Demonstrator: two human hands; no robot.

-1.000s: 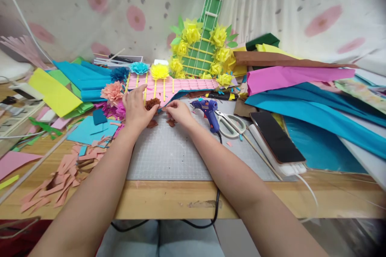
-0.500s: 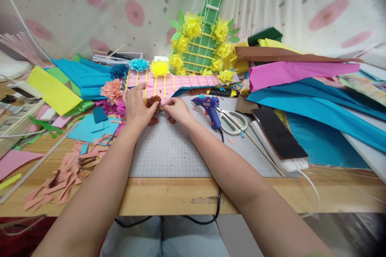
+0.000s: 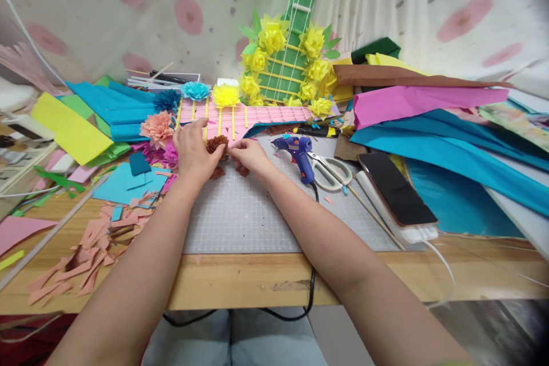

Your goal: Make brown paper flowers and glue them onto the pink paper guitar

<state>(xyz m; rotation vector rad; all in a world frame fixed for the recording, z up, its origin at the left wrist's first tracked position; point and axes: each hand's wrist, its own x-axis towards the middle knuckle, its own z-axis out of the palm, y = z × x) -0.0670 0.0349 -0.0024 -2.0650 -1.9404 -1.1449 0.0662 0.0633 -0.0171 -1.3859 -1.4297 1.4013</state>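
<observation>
My left hand [image 3: 193, 151] is closed on a brown paper flower [image 3: 218, 143], its thumb pressed to the front. Close on the flower's right side, my right hand [image 3: 252, 156] pinches with thumb and forefinger; what lies between the fingertips is too small to make out. Behind both hands lies a pink paper guitar [image 3: 257, 114] with yellow strips across it. A yellow flower [image 3: 226, 95], a light blue flower [image 3: 195, 90], a dark blue flower [image 3: 166, 100] and a peach flower [image 3: 156, 128] sit along its edge. Brown scraps [image 3: 242, 170] rest below the hands.
On the grey cutting mat [image 3: 240, 223] lie a blue glue gun [image 3: 295, 154] and scissors [image 3: 332, 174]. A phone [image 3: 397, 189] rests on a white power strip. Behind stands a green paper guitar [image 3: 281, 74]. Peach paper strips [image 3: 90, 249] and coloured sheets [image 3: 429, 106] flank the mat.
My right hand's fingertips have shifted slightly left, towards the brown flower. My left hand keeps its hold on the flower. The view has tilted a little.
</observation>
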